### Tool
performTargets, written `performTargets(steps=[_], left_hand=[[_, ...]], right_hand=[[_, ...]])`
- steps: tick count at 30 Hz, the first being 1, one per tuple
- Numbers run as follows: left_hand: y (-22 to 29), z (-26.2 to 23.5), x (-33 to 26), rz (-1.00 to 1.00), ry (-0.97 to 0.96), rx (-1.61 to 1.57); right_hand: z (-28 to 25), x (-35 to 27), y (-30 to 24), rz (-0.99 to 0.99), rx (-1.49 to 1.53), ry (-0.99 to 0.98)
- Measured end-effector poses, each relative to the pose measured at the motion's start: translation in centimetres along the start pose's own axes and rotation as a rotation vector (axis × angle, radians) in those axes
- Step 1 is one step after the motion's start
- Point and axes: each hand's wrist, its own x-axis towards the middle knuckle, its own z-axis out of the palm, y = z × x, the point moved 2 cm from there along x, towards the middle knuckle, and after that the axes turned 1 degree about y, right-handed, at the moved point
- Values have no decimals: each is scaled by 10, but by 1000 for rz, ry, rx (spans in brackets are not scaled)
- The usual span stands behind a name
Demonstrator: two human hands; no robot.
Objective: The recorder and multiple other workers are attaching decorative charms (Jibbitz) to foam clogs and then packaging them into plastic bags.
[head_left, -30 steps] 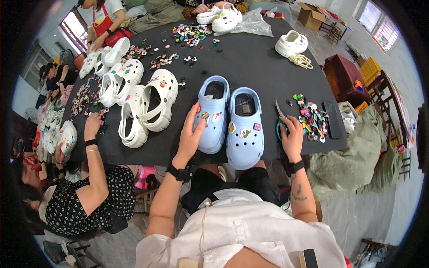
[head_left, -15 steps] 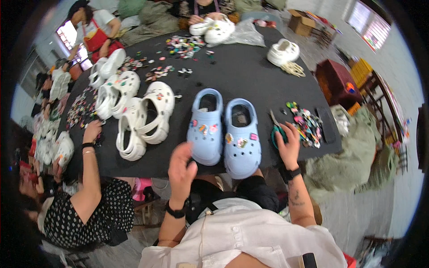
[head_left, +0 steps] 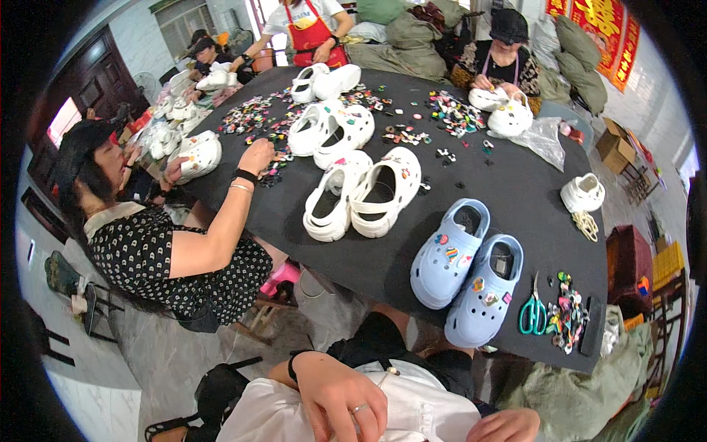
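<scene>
Hands (head_left: pixel 345 394) near shirt (head_left: pixel 420 412), blue clogs (head_left: pixel 440 278), scissors (head_left: pixel 532 315)

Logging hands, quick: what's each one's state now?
Left hand: half-curled over the white shirt; grip cannot be told.
Right hand: cut off by frame; cannot be told.

A workshop, people (head_left: pixel 210 247) are working around a big black table (head_left: pixel 515 191), blue clogs (head_left: pixel 442 276) and white clogs (head_left: pixel 401 180) are sitting in pairs, bright charms (head_left: pixel 455 112) are lying in heaps, someone (head_left: pixel 328 13) is wearing a red apron (head_left: pixel 305 35), green sacks (head_left: pixel 420 44) are slumping behind.

Wide head cam, dn twd tbl (head_left: pixel 368 267)
</scene>
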Motion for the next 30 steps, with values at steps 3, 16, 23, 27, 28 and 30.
performTargets(steps=[3, 16, 23, 27, 28, 30], left_hand=[[2, 0, -5, -21, -23, 25], [-3, -4, -25, 4, 19, 28], [1, -9, -40, 121, 220, 67], [-10, -2, -38, -44, 166, 91], [-14, 0, -38, -79, 126, 53], [-20, -3, -39, -120, 105, 2]], right_hand=[[0, -3, 0, -116, 8, -47], [-1, 13, -13, -267, 84, -61], [2, 12, -13, -224, 94, -67], [6, 10, -15, -207, 69, -40], [7, 10, -15, -220, 67, -24], [8, 8, -14, -217, 33, 26]])
